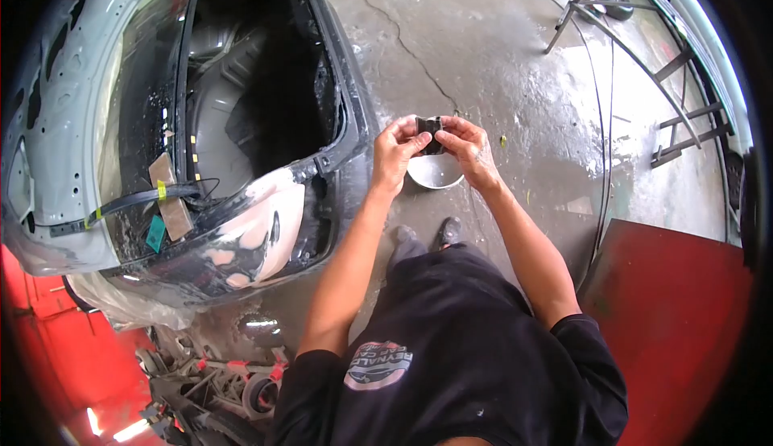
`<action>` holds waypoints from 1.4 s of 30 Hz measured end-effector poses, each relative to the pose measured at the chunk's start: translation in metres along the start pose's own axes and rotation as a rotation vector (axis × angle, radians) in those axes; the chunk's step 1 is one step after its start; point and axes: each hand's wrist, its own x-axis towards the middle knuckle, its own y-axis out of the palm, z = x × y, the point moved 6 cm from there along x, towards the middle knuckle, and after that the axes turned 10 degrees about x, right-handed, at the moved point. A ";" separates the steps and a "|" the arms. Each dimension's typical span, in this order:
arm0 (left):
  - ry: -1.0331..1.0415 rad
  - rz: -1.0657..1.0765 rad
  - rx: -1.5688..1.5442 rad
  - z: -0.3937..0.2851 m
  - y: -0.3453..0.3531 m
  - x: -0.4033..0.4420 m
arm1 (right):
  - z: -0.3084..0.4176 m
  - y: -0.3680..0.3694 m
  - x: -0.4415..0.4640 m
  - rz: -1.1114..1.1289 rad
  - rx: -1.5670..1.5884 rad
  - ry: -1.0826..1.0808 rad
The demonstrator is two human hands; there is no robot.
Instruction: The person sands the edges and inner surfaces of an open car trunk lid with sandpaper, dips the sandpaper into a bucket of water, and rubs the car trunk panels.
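Observation:
My left hand (395,153) and my right hand (470,151) meet in front of my body, each pinching one side of a small dark sheet (429,129) that looks like sandpaper. Both thumbs press on its near face, and the fingers behind it are mostly hidden. Below my hands is a white bowl (436,174), its upper part covered by them. To the left stands a car body (354,124) with an open window hole. Pale, sanded-looking patches (270,225) mark its dark panel.
A wood-coloured block (173,204) and a teal piece (155,233) lie on the car. A red panel (668,309) is at right, below a metal stand (636,39). Mechanical parts (213,390) lie at lower left. Cables (605,140) cross the wet-looking floor (499,59).

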 end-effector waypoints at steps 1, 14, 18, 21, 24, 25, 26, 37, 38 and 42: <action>-0.039 0.039 -0.017 0.002 -0.001 0.000 | -0.005 -0.002 0.002 0.009 0.011 -0.005; -0.003 0.003 -0.074 0.008 -0.004 0.001 | 0.005 0.002 0.007 0.005 -0.102 0.036; -0.005 -0.027 -0.049 0.004 -0.008 0.005 | 0.000 0.008 0.009 -0.018 0.101 0.060; -0.057 -0.070 -0.082 -0.007 0.001 -0.002 | -0.002 0.007 0.012 -0.014 0.073 0.054; -0.030 -0.046 -0.022 -0.008 -0.003 0.000 | 0.011 0.014 0.004 0.002 -0.041 -0.008; -0.023 -0.075 -0.031 -0.009 -0.006 0.001 | 0.018 0.018 -0.001 0.013 -0.081 -0.035; -0.050 -0.081 -0.043 -0.008 -0.008 0.000 | 0.020 0.019 -0.005 0.057 -0.211 -0.097; -0.257 -0.068 -0.208 0.002 -0.025 0.002 | 0.038 0.037 -0.014 0.208 -0.762 -0.660; -0.245 -0.028 -0.229 0.000 -0.024 -0.001 | 0.041 0.041 -0.014 0.203 -0.759 -0.692; -0.273 0.099 -0.013 -0.016 -0.033 -0.022 | 0.046 0.056 -0.005 0.168 -0.742 -0.668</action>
